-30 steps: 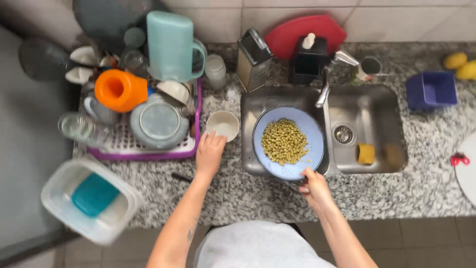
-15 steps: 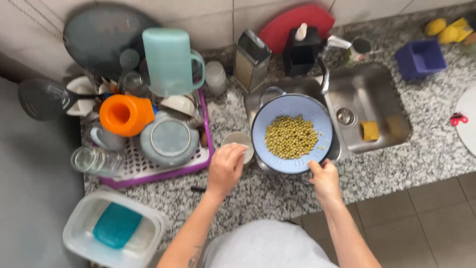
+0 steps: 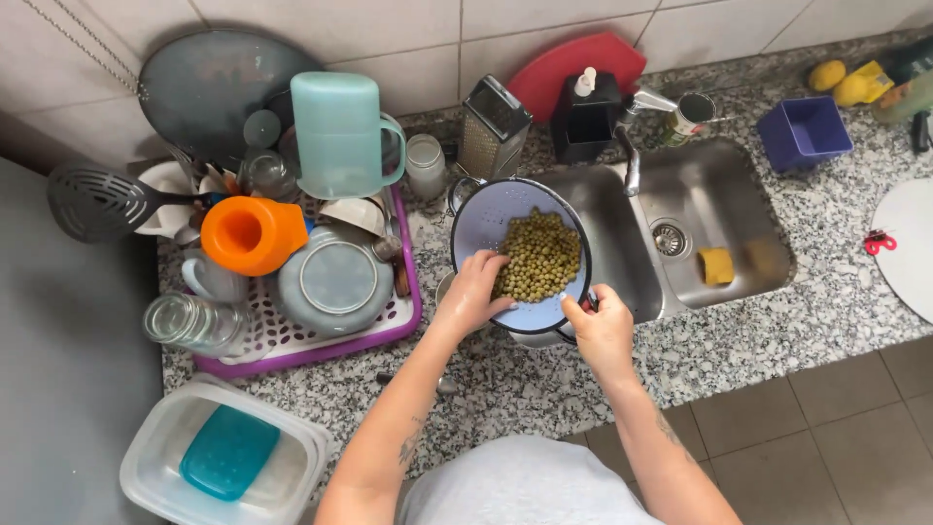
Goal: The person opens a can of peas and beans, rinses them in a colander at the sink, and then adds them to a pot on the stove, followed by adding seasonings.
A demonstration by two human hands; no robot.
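A pale blue colander [image 3: 483, 222] full of green peas [image 3: 540, 258] is held over the left side of the steel sink [image 3: 700, 199] and the counter edge. My right hand [image 3: 603, 326] grips its near rim. My left hand [image 3: 473, 292] reaches over the rim on the left, fingers touching the peas. A pot rim shows just below the colander, mostly hidden.
A purple dish rack [image 3: 321, 335] on the left holds an orange cup [image 3: 251, 234], a grey lid, glasses and a teal pitcher [image 3: 342, 131]. A grater [image 3: 493, 126], a soap dispenser [image 3: 587, 115], a faucet, a yellow sponge [image 3: 717, 264], a blue tub [image 3: 803, 131] and a plastic container [image 3: 224, 457] stand around.
The colander has shifted left, off the sink and toward the counter. My left hand has moved from beside a small cup into the colander, onto the peas.
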